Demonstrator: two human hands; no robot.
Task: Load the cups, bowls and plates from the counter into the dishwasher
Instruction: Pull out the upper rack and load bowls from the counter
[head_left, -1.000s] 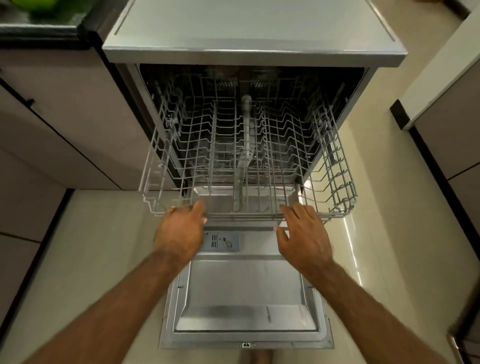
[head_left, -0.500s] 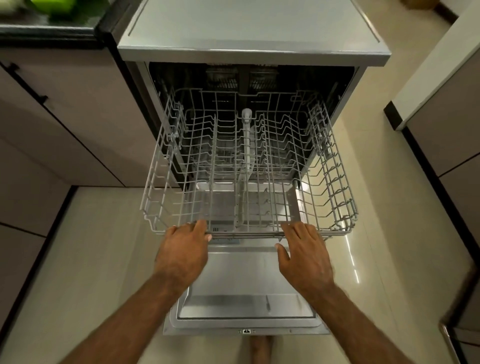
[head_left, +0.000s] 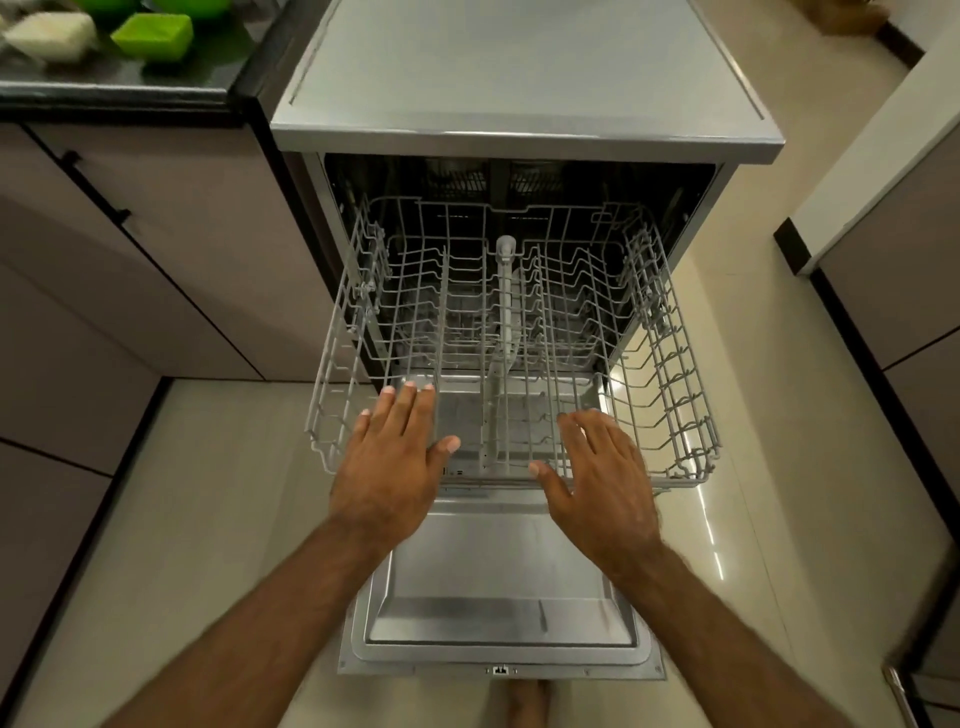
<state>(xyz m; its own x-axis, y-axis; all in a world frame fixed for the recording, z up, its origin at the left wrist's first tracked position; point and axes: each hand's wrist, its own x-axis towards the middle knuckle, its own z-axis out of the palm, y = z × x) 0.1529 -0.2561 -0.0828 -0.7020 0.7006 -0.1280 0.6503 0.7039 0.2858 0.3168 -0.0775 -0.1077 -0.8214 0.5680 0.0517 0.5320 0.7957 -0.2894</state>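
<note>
dishwasher (head_left: 519, 78): door (head_left: 493, 571) folded down | wire rack (head_left: 670, 364) pulled out above it | left hand (head_left: 395, 467), right hand (head_left: 602, 478) — fingers (head_left: 410, 410) straight, spread, over rack's front rim, contact unclear | green bowl (head_left: 153, 32) on table (head_left: 130, 83), far left

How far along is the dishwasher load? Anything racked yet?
Done: the dishwasher door is down and the wire rack pulled out. In hand: nothing; left hand and right hand are open at the rack's front edge. Left: all loading; the rack holds no dishes, a green bowl and white dish sit on the counter.
</note>
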